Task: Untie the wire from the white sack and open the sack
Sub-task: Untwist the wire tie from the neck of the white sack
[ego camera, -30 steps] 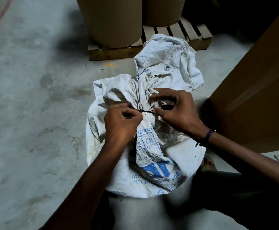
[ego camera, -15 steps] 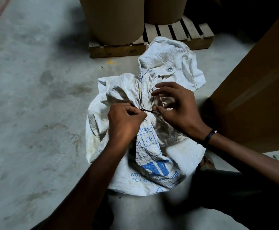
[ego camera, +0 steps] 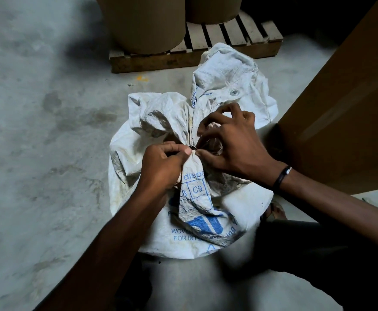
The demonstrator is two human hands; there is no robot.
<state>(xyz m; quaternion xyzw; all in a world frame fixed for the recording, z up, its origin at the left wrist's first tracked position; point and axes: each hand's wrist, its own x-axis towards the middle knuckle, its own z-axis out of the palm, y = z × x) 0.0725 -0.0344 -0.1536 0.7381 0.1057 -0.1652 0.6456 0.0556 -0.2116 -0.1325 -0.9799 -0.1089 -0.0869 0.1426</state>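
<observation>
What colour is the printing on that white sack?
Blue: the lettering, grid lines and logo on the white sack are all blue, clearest in the head view.

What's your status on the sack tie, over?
Left hand and right hand both pinching the wire at the neck. White sack still tied shut. Nothing in the way.
</observation>
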